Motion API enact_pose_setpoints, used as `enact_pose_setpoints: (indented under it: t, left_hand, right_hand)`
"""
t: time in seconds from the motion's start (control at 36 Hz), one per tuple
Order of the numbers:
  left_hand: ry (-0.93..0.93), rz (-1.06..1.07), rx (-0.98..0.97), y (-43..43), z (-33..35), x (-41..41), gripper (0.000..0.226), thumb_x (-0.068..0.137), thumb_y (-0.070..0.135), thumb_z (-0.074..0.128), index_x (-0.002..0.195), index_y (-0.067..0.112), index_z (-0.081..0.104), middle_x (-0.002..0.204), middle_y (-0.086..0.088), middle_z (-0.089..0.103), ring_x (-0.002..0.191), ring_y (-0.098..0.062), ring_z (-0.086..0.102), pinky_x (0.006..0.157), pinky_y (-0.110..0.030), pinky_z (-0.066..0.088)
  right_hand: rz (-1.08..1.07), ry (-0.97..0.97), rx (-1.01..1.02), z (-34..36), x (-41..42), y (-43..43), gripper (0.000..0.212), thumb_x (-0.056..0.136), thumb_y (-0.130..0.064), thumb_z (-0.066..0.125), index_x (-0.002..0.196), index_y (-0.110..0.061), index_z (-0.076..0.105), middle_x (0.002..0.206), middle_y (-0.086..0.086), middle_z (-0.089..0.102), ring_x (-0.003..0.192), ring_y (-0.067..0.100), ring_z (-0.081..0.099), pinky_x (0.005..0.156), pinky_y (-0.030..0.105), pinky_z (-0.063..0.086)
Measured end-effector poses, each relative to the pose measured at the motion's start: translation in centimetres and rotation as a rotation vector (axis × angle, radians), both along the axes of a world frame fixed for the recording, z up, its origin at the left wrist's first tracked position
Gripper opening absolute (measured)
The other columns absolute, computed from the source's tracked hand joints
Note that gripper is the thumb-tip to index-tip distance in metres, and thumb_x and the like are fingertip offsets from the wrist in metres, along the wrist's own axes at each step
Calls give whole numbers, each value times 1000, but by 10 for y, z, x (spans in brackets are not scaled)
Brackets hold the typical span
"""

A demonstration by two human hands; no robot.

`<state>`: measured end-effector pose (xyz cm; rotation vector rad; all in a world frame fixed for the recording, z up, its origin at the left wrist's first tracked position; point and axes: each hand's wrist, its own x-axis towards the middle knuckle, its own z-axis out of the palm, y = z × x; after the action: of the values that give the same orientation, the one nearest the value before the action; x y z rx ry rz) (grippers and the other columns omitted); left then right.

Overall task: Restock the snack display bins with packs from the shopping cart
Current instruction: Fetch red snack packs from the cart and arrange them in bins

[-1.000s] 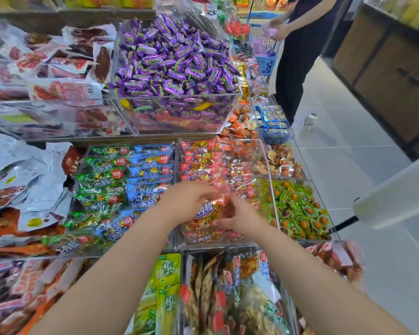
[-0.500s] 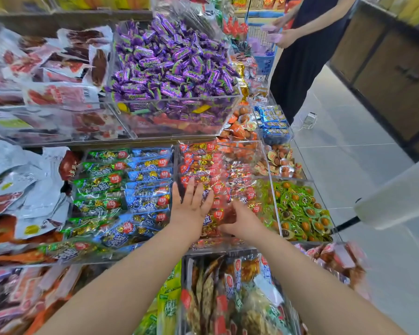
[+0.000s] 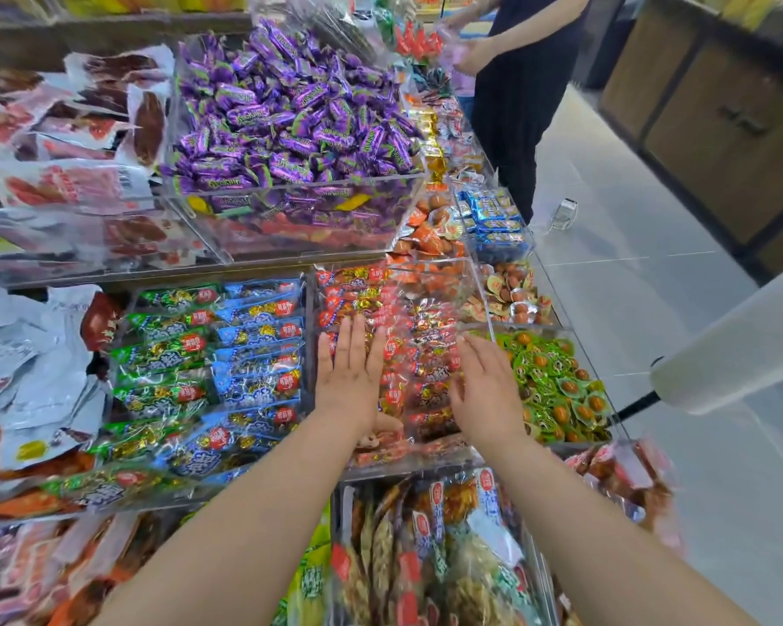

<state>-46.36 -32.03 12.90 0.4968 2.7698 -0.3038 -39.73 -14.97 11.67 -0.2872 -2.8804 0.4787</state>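
A clear acrylic bin (image 3: 426, 463) in the middle of the display holds several red and orange snack packs (image 3: 421, 350). My left hand (image 3: 351, 377) lies flat on the packs at the bin's left side, fingers straight and together. Over the right side of the same bin is my right hand (image 3: 484, 390), fingers straight, edge-on beside the packs; neither hand holds a pack. The shopping cart is not in view.
Green and blue packs (image 3: 209, 354) fill the bin to the left. Purple candies (image 3: 290, 110) are heaped in a raised bin behind. Green round packs (image 3: 557, 386) lie to the right. Another person (image 3: 511, 97) stands at the far end. A white roll (image 3: 737, 350) juts in at right.
Both hands held red packs together a second ago. They have since let go, spread apart and flattened over the packs in the bin.
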Motion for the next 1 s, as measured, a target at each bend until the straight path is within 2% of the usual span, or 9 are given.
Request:
enact_pose_setpoints:
  t: [0.14,0.28,0.42,0.58,0.72,0.81,0.89,0.94,1.0]
  left_hand:
    - [-21,15,-15,3,-2,-9,145,59,90,51,109,14,-62,140,-18,-51,117,-37,-54,89,-57,-38]
    - [7,9,-8,-1,-4,-2,144,62,88,51,107,14,-63,150,-18,-39,134,-38,-40,89,-57,-38]
    - [0,-10,1,-2,-4,-7,145,59,91,49,105,15,-65,150,-18,-39,135,-38,-39,93,-58,-35]
    - [-48,-27,-12,0,-6,-18,144,56,94,45,104,15,-65,147,-19,-42,113,-36,-55,86,-60,-39]
    - [-88,-26,-21,1,5,-9,142,60,90,49,114,15,-58,147,-18,-44,131,-39,-43,99,-61,-28]
    - [-133,-30,-53,4,16,-5,137,68,82,55,131,15,-47,148,-18,-41,136,-39,-37,104,-61,-23]
    - [-138,5,42,7,31,4,117,80,67,57,149,18,-25,155,-17,-29,142,-36,-28,110,-58,-18]
    - [-43,66,224,14,39,17,88,88,57,51,154,19,6,160,-18,-7,147,-36,-13,115,-56,-9]
    - [120,87,417,27,45,39,56,91,43,52,138,16,43,151,-19,29,143,-37,15,115,-54,12]
  right_hand:
    - [-64,-33,106,-9,-5,0,63,94,-17,45,149,-7,18,157,9,18,146,22,10,114,30,-9]
    - [-224,-26,-21,-13,-4,-1,67,92,-12,45,150,-6,11,157,11,16,145,25,13,115,32,2]
    - [-281,-30,-295,-7,-6,6,67,92,-5,48,151,-16,17,155,3,26,132,20,42,97,30,44]
    - [-304,-50,-390,-3,-4,10,74,89,0,50,150,-25,17,154,-5,28,120,17,51,83,23,46]
    - [-329,-76,-447,7,-5,7,78,87,3,49,149,-32,18,151,-7,33,115,17,55,77,26,50]
    - [-345,-67,-807,13,2,11,75,88,2,48,144,-42,25,137,-12,47,87,17,66,60,28,54]
    - [-358,-104,-991,15,20,19,61,90,-7,52,140,-37,35,122,-17,52,79,21,68,59,34,55]
    - [-350,-119,-988,16,36,23,43,92,-19,55,133,-30,45,117,-9,61,83,18,68,69,37,56]
    - [-348,-108,-1008,13,54,29,37,92,-23,56,129,-22,51,108,-8,64,81,3,66,69,23,54]
